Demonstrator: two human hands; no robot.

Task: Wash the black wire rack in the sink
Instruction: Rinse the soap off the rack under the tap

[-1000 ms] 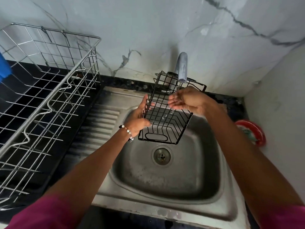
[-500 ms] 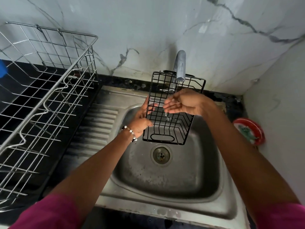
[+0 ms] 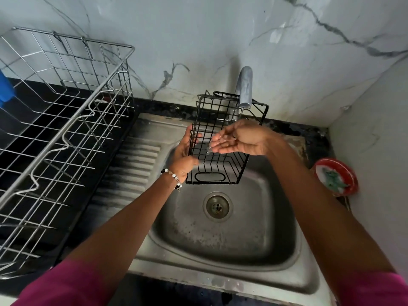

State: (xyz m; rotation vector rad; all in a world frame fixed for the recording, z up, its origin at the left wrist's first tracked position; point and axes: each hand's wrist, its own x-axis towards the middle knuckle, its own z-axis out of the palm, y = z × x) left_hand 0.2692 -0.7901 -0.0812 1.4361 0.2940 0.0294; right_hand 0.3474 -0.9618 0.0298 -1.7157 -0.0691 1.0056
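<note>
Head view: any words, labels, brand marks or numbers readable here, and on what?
None can be read.
Red round object right of the sink: a green mark in its middle, too blurred to tell whether it is text.
Black wire rack, tap, steel dish rack: no markings seen.

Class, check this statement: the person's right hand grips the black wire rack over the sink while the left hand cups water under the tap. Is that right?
Not quite: the hands are swapped. In the head view the left hand grips the black wire rack over the sink, while the right hand cups water under the tap.
</note>
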